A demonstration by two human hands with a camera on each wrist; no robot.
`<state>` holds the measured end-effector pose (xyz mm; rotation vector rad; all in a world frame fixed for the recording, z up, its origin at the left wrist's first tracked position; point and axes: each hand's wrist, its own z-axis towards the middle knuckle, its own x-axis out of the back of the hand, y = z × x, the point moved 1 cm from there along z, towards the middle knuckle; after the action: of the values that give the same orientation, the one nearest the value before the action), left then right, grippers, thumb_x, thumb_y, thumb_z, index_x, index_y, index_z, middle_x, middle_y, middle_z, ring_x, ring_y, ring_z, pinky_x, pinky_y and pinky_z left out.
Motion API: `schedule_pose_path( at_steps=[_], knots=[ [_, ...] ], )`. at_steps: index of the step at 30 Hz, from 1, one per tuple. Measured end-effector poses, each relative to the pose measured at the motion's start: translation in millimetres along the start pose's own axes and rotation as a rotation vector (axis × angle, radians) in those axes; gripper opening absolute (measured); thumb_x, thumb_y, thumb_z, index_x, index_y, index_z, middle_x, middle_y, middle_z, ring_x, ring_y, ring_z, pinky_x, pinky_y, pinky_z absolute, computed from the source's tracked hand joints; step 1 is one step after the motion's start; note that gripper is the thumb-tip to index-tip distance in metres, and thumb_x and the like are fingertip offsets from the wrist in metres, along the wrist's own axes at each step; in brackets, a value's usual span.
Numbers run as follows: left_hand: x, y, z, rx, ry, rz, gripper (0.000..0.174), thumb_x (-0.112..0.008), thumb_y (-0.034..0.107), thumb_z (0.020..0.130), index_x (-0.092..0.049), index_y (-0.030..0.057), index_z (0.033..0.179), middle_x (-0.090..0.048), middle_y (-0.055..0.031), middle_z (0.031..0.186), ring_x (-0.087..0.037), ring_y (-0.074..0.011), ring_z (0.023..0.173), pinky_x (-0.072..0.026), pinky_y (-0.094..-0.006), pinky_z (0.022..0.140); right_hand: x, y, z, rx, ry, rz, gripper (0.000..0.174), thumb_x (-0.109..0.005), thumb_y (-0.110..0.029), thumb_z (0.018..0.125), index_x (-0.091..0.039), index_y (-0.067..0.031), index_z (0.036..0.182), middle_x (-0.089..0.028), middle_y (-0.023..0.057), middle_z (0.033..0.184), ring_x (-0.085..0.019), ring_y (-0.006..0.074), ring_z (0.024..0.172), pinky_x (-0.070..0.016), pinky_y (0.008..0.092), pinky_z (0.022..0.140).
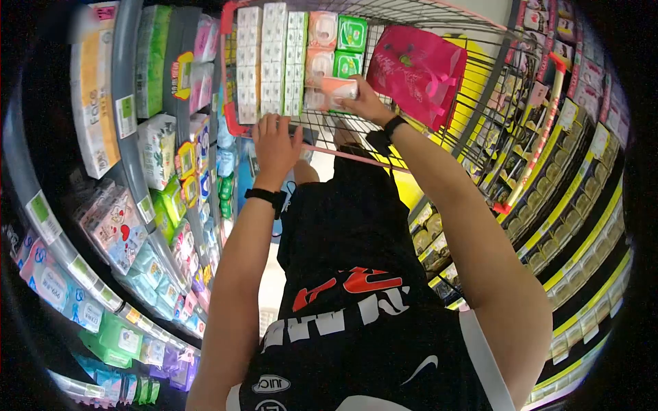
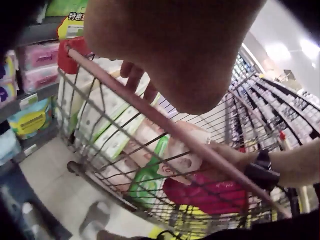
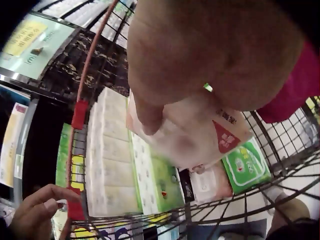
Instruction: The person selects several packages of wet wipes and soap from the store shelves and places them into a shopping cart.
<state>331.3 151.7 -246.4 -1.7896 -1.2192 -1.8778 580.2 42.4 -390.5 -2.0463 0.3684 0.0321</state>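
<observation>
My right hand grips a pink-and-white soft pack over the cart's inside; the right wrist view shows its red label. Under and beside it stand pink packs and green packs of wipes. My left hand lies at the near rail of the shopping cart, fingers fairly straight and reaching over the rim. Just beyond those fingertips are white tissue multipacks in upright rows, with a green-edged multipack beside them.
A magenta bag lies in the cart's right part. Shelves of packaged tissues run along the left. More shelves of small items curve along the right, close to the cart's side. A red-ended bar stands beside the cart.
</observation>
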Motion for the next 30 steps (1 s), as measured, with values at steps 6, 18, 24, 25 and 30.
schedule_pose_path(
  at_steps=[6,18,24,25,30],
  knots=[
    [-23,-14,6,0.072,-0.205,-0.032,0.020,-0.063,0.030,0.088,-0.066,0.0106,0.093,-0.065,-0.0075,0.098,-0.060,-0.0285,0.100,-0.0429,-0.0456,0.088,-38,14,13,-0.142,0.049,0.092,0.066,-0.073,-0.005,0.091,-0.034,-0.0084,0.144,-0.062,0.0130,0.119,-0.064,0.0206,0.105,-0.0582,0.0333,0.081],
    [-27,-15,9,0.051,-0.208,-0.008,0.013,-0.062,0.026,0.081,-0.062,0.0129,0.085,-0.061,-0.0045,0.086,-0.060,-0.0275,0.089,-0.0432,-0.0428,0.077,-46,63,44,-0.286,-0.023,0.216,0.038,-0.059,-0.017,0.102,-0.050,-0.0107,0.139,-0.064,0.0100,0.103,-0.063,0.0159,0.088,-0.0571,0.0301,0.063],
    [-27,-16,12,0.017,-0.206,-0.036,0.012,-0.061,0.024,0.079,-0.060,0.0125,0.082,-0.059,-0.0048,0.084,-0.059,-0.0273,0.087,-0.0428,-0.0422,0.075,-46,69,48,-0.338,-0.044,0.120,0.038,-0.057,-0.020,0.103,-0.044,-0.0129,0.138,-0.060,0.0108,0.101,-0.061,0.0169,0.082,-0.0541,0.0324,0.064],
    [-26,-15,13,0.015,-0.203,-0.042,0.011,-0.060,0.023,0.080,-0.060,0.0117,0.083,-0.059,-0.0064,0.084,-0.060,-0.0292,0.086,-0.0432,-0.0435,0.075,-45,68,49,-0.334,-0.050,0.098,0.037,-0.057,-0.019,0.104,-0.045,-0.0123,0.138,-0.060,0.0099,0.106,-0.061,0.0171,0.088,-0.0549,0.0325,0.068],
    [-21,-11,13,-0.001,-0.169,-0.082,0.012,-0.058,0.021,0.083,-0.061,0.0101,0.086,-0.059,-0.0095,0.082,-0.060,-0.0332,0.084,-0.0436,-0.0459,0.074,-43,60,55,-0.338,-0.084,0.035,0.033,-0.057,-0.017,0.104,-0.047,-0.0112,0.136,-0.061,0.0083,0.116,-0.060,0.0172,0.103,-0.0567,0.0337,0.078]
  ],
)
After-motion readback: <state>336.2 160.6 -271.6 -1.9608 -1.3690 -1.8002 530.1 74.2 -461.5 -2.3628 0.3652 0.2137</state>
